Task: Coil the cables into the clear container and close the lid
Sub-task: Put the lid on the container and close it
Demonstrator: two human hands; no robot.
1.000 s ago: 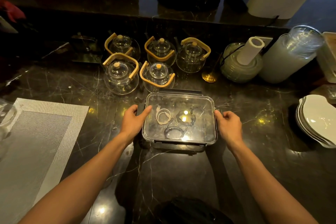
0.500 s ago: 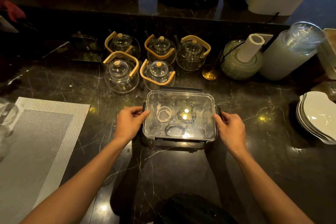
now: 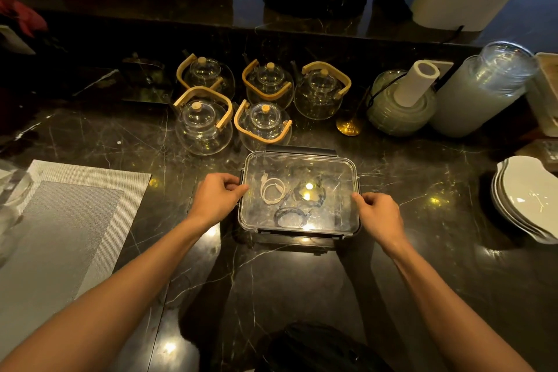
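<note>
A grey placemat (image 3: 57, 220) lies at the left. The left hand (image 3: 216, 199) pinches the left edge of the clear container (image 3: 332, 220) on the dark counter (image 3: 302, 281) — lid (image 3: 329, 172) on, coiled cables (image 3: 273, 192) inside. The right hand (image 3: 380, 216) grips its right edge — plates (image 3: 527, 199) beyond.

dark marble counter (image 3: 422, 266) holds clear container (image 3: 341, 220), five glass teapots (image 3: 203, 127), grey placemat (image 3: 60, 220), white plates (image 3: 528, 199), gold spoon (image 3: 348, 127).

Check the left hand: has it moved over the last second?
Yes. The left hand has come off the lid's top, back toward the placemat, and now grips the container's left edge.
</note>
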